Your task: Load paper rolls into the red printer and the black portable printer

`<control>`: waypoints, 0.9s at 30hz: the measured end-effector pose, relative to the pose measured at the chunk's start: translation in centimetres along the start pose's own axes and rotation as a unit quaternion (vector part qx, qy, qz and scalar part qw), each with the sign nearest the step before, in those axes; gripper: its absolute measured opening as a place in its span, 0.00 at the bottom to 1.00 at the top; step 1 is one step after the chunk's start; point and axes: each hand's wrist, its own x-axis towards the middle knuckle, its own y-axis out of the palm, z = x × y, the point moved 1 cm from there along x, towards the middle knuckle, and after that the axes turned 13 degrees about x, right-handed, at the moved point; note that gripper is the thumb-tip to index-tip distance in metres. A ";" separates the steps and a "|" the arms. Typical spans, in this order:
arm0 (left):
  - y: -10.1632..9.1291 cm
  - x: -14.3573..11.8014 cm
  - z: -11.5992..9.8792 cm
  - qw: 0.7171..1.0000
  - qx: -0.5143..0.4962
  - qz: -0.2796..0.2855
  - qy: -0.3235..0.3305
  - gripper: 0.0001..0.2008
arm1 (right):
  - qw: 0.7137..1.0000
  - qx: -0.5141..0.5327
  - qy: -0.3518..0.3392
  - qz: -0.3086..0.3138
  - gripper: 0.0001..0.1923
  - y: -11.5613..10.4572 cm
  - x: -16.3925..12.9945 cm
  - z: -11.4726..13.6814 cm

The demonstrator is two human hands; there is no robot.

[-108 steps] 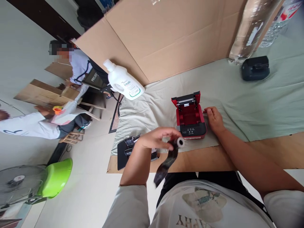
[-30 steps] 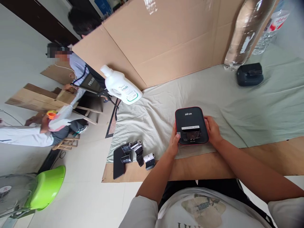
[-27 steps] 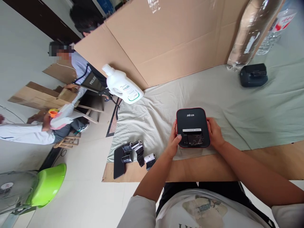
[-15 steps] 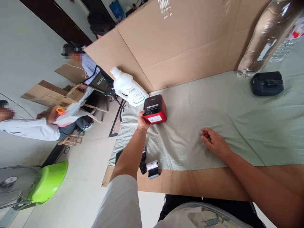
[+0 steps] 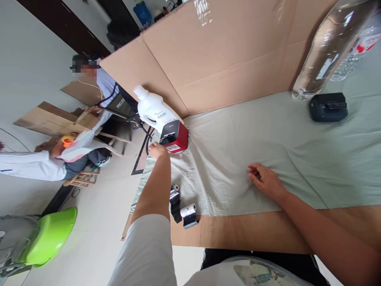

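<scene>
My left hand (image 5: 157,150) reaches far left across the pale green cloth (image 5: 268,135), its fingers curled against the near corner of a red and black label printer (image 5: 174,137). Whether it still grips the printer I cannot tell. The printer rests shut on the cloth, right beside a white detergent bottle (image 5: 153,111). My right hand (image 5: 264,182) lies on the cloth near the middle, fingers loosely bent, holding nothing. Two small paper rolls with black wrapping (image 5: 181,204) lie at the cloth's near left edge, partly behind my left forearm.
A cardboard wall (image 5: 226,59) stands along the back. At the far right are a second black printer (image 5: 328,107), a plastic-wrapped roll (image 5: 327,47) and a water bottle (image 5: 358,43). Two people (image 5: 44,163) work at the left. A green basin (image 5: 50,234) sits on the floor.
The printer was shut with a roll inside, then my left hand carried it from in front of me to the far left beside the bottle. My right hand let go and rests on the cloth.
</scene>
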 end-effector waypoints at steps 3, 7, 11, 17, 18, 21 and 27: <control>1.8 -4.9 0.9 0.992 0.041 -0.052 0.105 0.03 | 1.000 0.003 0.002 0.001 0.11 0.1 0.3 -0.1; 6.6 -15.7 3.8 0.974 0.051 0.109 0.191 0.06 | 1.000 0.017 0.012 -0.006 0.11 0.0 0.6 -0.2; 8.7 -25.5 7.2 0.965 0.046 0.209 0.150 0.10 | 0.997 0.069 0.016 -0.002 0.12 -0.5 -0.6 -0.1; 5.2 -29.1 9.4 0.936 0.079 0.292 0.179 0.16 | 0.994 0.086 0.017 0.070 0.12 -1.6 -3.2 -0.2; 4.8 -29.0 9.4 0.935 0.079 0.299 0.172 0.16 | 0.995 0.069 0.003 0.078 0.12 -2.1 -2.6 -0.4; 4.6 -28.6 9.1 0.928 0.075 0.325 0.165 0.15 | 0.996 -0.052 -0.073 -0.012 0.13 -5.7 1.9 -1.3; 5.3 -28.7 8.6 0.923 0.055 0.360 0.125 0.16 | 0.898 -0.334 0.037 -0.284 0.29 -18.1 12.9 -4.6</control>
